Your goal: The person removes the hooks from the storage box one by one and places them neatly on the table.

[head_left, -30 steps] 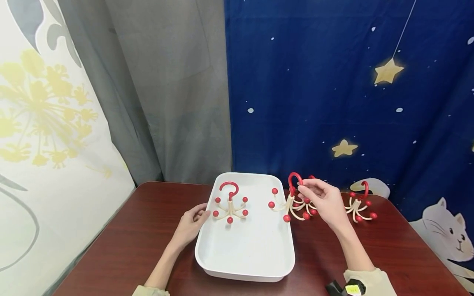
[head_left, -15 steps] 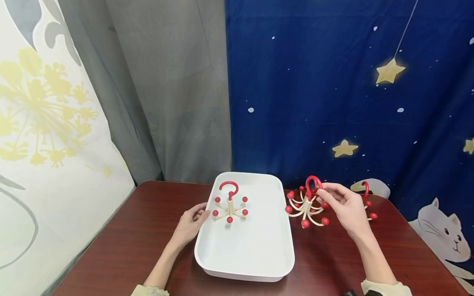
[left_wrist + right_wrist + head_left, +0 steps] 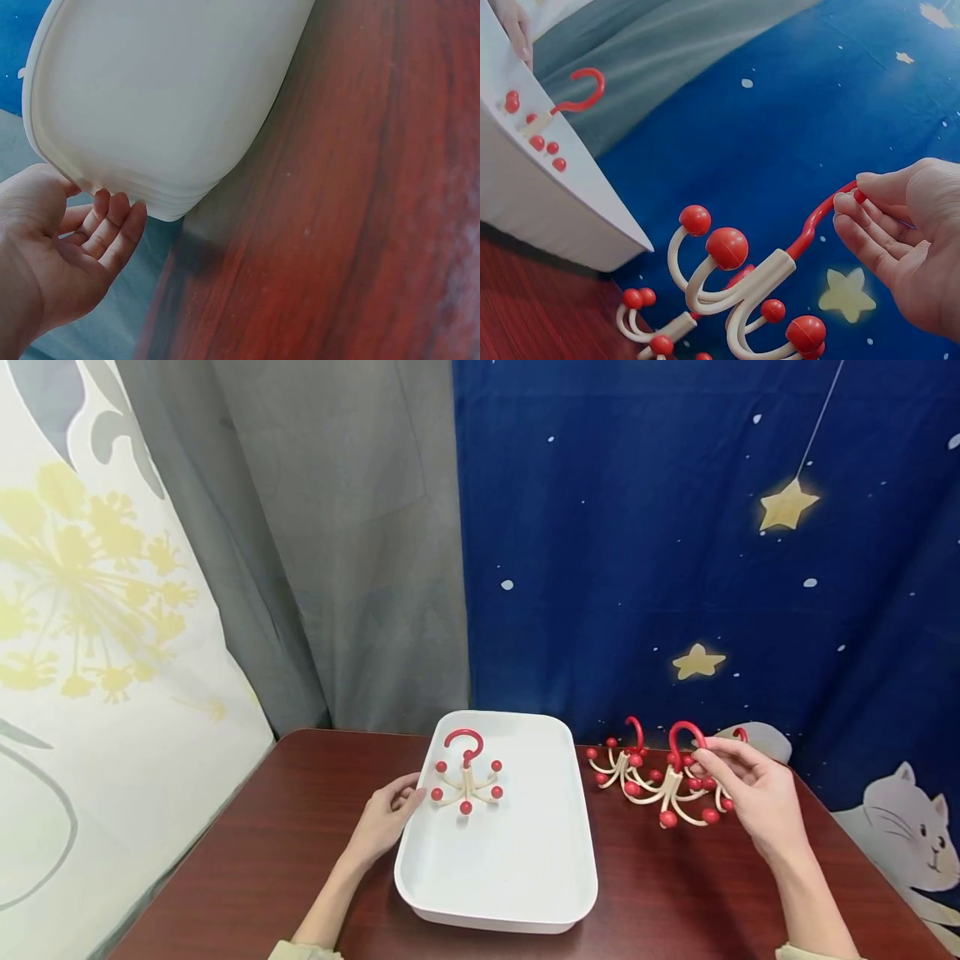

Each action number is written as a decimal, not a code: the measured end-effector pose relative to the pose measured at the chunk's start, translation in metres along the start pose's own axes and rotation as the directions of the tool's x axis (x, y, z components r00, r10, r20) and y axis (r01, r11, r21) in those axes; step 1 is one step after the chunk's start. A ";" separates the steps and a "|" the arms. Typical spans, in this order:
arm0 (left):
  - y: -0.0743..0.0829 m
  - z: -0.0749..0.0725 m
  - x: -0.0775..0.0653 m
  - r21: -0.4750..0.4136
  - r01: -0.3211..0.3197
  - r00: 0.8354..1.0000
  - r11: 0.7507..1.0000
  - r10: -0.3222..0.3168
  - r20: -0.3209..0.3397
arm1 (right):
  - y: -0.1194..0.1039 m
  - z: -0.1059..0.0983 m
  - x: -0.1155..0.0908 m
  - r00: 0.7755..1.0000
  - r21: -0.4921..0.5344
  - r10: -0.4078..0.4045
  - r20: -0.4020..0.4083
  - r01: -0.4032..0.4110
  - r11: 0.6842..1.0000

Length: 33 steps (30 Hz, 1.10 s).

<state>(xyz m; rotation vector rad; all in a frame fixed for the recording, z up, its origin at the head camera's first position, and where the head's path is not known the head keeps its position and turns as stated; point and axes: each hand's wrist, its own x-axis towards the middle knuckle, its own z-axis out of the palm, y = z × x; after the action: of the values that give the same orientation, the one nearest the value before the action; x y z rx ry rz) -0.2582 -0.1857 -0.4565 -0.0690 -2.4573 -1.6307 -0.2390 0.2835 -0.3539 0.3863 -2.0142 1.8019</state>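
Note:
My right hand (image 3: 763,793) pinches the red hook of a hanger (image 3: 670,787) by its end, thumb against fingertips. Cream arms tipped with red balls spread from the hanger's stem, below the hook. In the right wrist view this hanger (image 3: 776,271) tilts down and left from the fingertips. My left hand (image 3: 386,814) holds the left side of a white tray (image 3: 517,868); in the left wrist view its thumb is at the rim and its fingers curl against the outer wall. Another such hanger (image 3: 467,783) stands in the tray, hook up.
A further hanger (image 3: 622,763) stands on the dark red table (image 3: 300,843) right of the tray. One more hanger (image 3: 741,735) is mostly hidden behind the right hand and the held hanger. A blue star-printed curtain (image 3: 585,552) and a grey curtain (image 3: 367,560) hang behind the table.
My right hand has carried the held hanger rightward, from beside the tray's right rim past the hanger standing there, toward the far-right one. The left hand, the tray and its hanger stay put.

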 end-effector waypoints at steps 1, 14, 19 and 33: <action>0.000 0.000 0.000 -0.001 -0.003 1.000 1.000 0.003 0.002 | 0.001 -0.003 -0.002 1.000 -0.003 -0.001 -0.003 0.001 1.000; 0.000 0.000 0.000 -0.010 -0.002 1.000 1.000 0.002 0.005 | 0.009 -0.042 -0.014 0.999 0.000 -0.012 -0.035 0.012 1.000; 0.002 -0.001 -0.001 -0.021 0.000 1.000 1.000 0.000 0.008 | 0.011 -0.059 -0.020 0.999 -0.021 0.004 -0.054 -0.005 1.000; 0.002 -0.001 -0.001 -0.014 0.002 1.000 1.000 -0.002 0.012 | 0.021 -0.095 -0.035 0.996 -0.370 0.007 -0.086 -0.038 0.928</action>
<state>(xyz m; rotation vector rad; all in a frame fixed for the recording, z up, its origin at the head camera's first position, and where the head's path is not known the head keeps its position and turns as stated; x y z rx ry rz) -0.2566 -0.1862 -0.4544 -0.0788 -2.4564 -1.6528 -0.2069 0.3783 -0.3808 0.1693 -2.2436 1.3765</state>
